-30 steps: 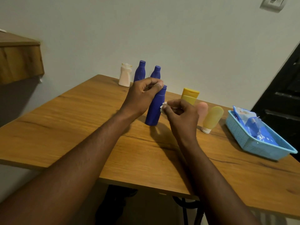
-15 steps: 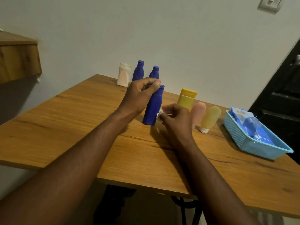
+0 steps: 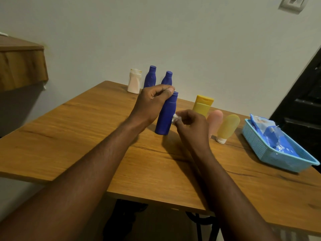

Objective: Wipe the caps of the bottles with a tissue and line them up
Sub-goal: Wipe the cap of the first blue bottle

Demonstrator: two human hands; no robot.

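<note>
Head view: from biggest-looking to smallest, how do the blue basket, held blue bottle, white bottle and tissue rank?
1. blue basket
2. held blue bottle
3. white bottle, farther off, so its true size is unsure
4. tissue, mostly hidden in the fingers

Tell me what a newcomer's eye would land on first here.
The hands over the table: the left hand grips the top of a tilted blue bottle, while the right hand pinches a small white tissue at its side. Next come the bright blue basket at the table's right edge and three bottles lined up by the wall.
</note>
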